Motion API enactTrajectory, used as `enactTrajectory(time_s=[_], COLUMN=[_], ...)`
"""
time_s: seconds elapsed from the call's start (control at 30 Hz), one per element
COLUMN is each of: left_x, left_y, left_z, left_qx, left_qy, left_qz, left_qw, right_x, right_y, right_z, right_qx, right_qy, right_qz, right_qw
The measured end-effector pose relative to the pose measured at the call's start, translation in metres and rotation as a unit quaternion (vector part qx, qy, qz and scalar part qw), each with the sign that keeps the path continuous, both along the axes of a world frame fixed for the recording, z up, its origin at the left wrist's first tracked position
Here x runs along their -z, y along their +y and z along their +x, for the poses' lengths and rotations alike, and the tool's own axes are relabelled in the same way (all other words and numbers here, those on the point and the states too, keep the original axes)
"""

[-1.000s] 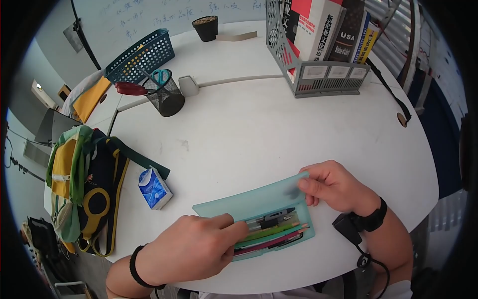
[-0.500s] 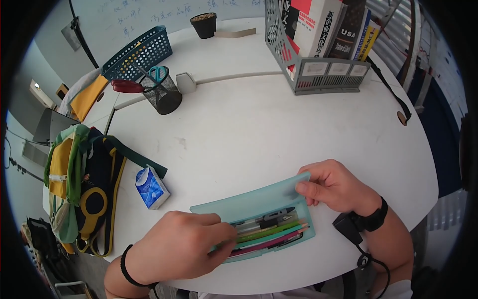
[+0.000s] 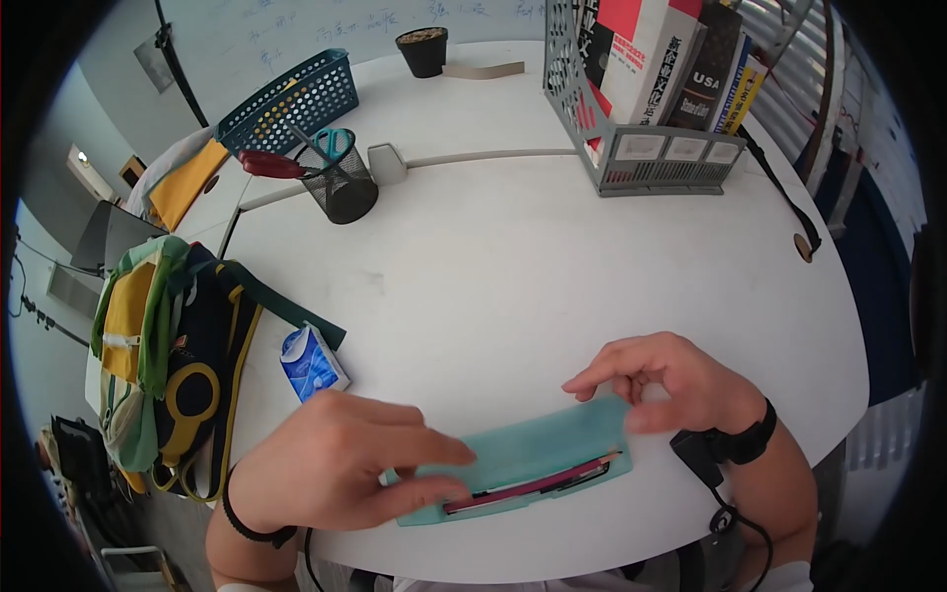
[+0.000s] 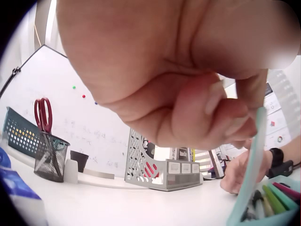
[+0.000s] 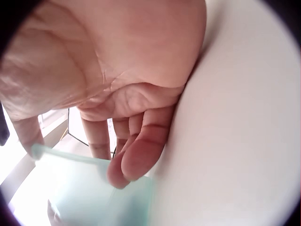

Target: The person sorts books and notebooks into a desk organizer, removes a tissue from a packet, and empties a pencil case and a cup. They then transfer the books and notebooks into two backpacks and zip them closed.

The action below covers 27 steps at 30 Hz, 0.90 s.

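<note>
A teal translucent pencil case (image 3: 538, 449) lies on the white table (image 3: 513, 266) near its front edge, its flap folded down over most of the pens (image 3: 533, 483). My left hand (image 3: 459, 472) pinches the case's left end, fingers on top and thumb below. In the left wrist view the curled fingers (image 4: 225, 117) grip the flap's edge (image 4: 254, 165) above the pens (image 4: 270, 197). My right hand (image 3: 607, 405) holds the flap's right end between thumb and fingertips. The right wrist view shows those fingers (image 5: 127, 165) on the teal flap (image 5: 80, 193).
A blue tissue pack (image 3: 311, 360) lies left of the case, and a backpack (image 3: 168, 345) hangs at the table's left edge. Farther back stand a mesh cup with scissors (image 3: 345, 187), a blue basket (image 3: 291, 99), a small pot (image 3: 424, 49) and a grey book rack (image 3: 661, 148).
The flap, held up before, has come down over the pens. My left hand moved from among the pens onto the flap. My right hand lowered with the flap's end.
</note>
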<state>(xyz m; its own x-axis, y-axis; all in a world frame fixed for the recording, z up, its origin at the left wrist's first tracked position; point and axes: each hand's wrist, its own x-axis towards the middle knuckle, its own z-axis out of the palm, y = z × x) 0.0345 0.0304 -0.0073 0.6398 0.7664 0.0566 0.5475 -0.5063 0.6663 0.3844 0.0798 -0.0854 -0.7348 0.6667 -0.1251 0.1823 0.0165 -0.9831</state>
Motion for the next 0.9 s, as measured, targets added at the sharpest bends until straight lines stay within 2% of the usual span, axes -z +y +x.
enactTrajectory(time_s=[0.03, 0.07, 0.2, 0.3, 0.4, 0.43, 0.5, 0.53, 0.6, 0.7, 0.77, 0.83, 0.9], left_x=[0.002, 0.001, 0.016, 0.02, 0.023, 0.022, 0.023, 0.024, 0.023, 0.005, -0.018, -0.027, -0.015], left_y=[0.0, -0.001, -0.004, -0.006, -0.008, -0.007, -0.005, -0.005, -0.004, -0.005, 0.001, 0.008, 0.015], left_z=[-0.001, -0.001, 0.005, 0.015, 0.017, 0.018, 0.016, 0.014, 0.009, -0.011, -0.036, -0.062, -0.085], left_qx=[0.057, 0.07, 0.084, 0.074, 0.091, 0.094, 0.095, 0.105, 0.113, 0.111, -0.064, -0.155, -0.184], left_qy=[0.008, 0.044, 0.076, 0.103, 0.13, 0.143, 0.152, 0.146, 0.134, 0.105, 0.055, 0.122, 0.157], left_qz=[-0.038, -0.051, -0.028, -0.078, -0.091, -0.112, -0.129, -0.13, -0.125, -0.061, -0.019, 0.065, 0.031], left_qw=[0.998, 0.995, 0.993, 0.989, 0.983, 0.979, 0.975, 0.975, 0.977, 0.986, 0.996, 0.978, 0.97], right_x=[-0.004, -0.01, -0.022, -0.027, -0.034, -0.032, -0.032, -0.033, -0.039, -0.037, -0.042, -0.046, -0.044], right_y=[-0.001, -0.003, -0.007, -0.013, -0.016, -0.017, -0.019, -0.022, -0.028, -0.034, -0.023, -0.009, 0.003], right_z=[-0.002, -0.004, -0.012, -0.018, -0.021, -0.02, -0.019, -0.022, -0.03, -0.04, -0.038, -0.033, -0.032], right_qx=[-0.003, -0.013, -0.037, -0.045, -0.05, -0.053, -0.045, -0.047, -0.048, -0.074, -0.058, -0.044, 0.013], right_qy=[0.0, -0.041, -0.147, -0.182, -0.237, -0.237, -0.213, -0.216, -0.19, -0.234, -0.261, -0.289, -0.306], right_qz=[0.0, 0.026, 0.098, 0.16, 0.146, 0.148, 0.265, 0.269, 0.376, 0.328, 0.334, 0.341, 0.336], right_qw=[1.0, 0.999, 0.984, 0.969, 0.959, 0.959, 0.939, 0.938, 0.906, 0.912, 0.904, 0.894, 0.891])
